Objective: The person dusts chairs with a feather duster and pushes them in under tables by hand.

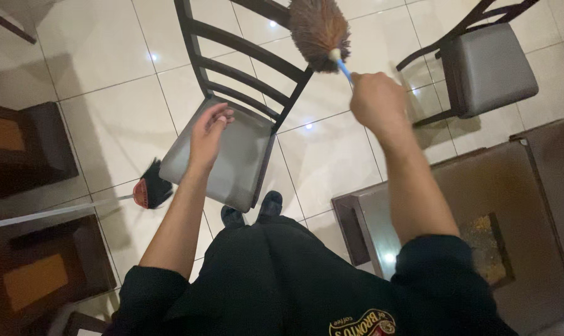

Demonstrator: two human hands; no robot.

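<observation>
Seen from overhead, the tiled floor (331, 155) is carrying a dark-framed chair (232, 124) with a grey seat and slatted back, standing directly in front of the person's shoes (257, 208). A second grey-seated chair (487, 65) is standing at upper right, well apart, and a dark glass-topped worktop (531, 205) is filling the lower right. A broom (148, 191) with a black and red head is lying on the floor just left of the near chair.

The right hand (376, 102) is closing its grip into a fist around the blue handle of a feather duster (319, 31), fingers pressed together on it. The duster's brown feathered head is projecting up and left from this grip, hanging over the top rail of the near chair's back.

The left hand (208, 127) is hovering over the chair seat, its grip loosely spread and holding nothing; whether the fingertips are touching the seat cannot be told.
</observation>
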